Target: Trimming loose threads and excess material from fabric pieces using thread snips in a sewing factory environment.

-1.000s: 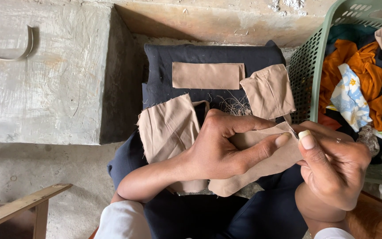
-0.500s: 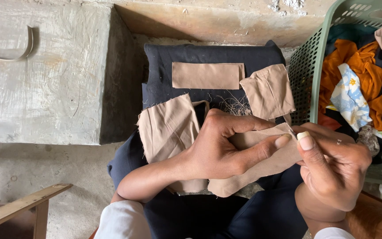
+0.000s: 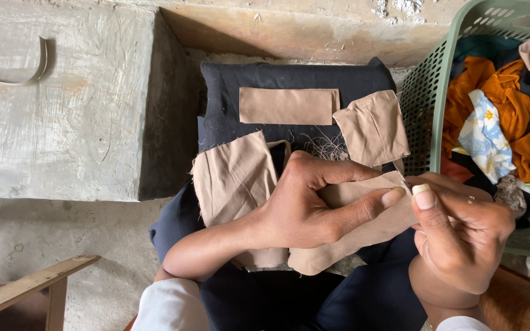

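My left hand pinches the edge of a tan fabric piece lying across my lap. Just to its right, my right hand has thumb and fingers closed on a thin needle at the fabric's upper edge. A wider tan piece hangs to the left of my left hand. On a dark cushion ahead lie a flat tan rectangle and a folded tan piece, with a tangle of loose threads between them.
A green plastic basket full of orange, blue-patterned and dark clothes stands at the right. A concrete block with a strip of tape lies at the left. A wooden stool corner shows at lower left.
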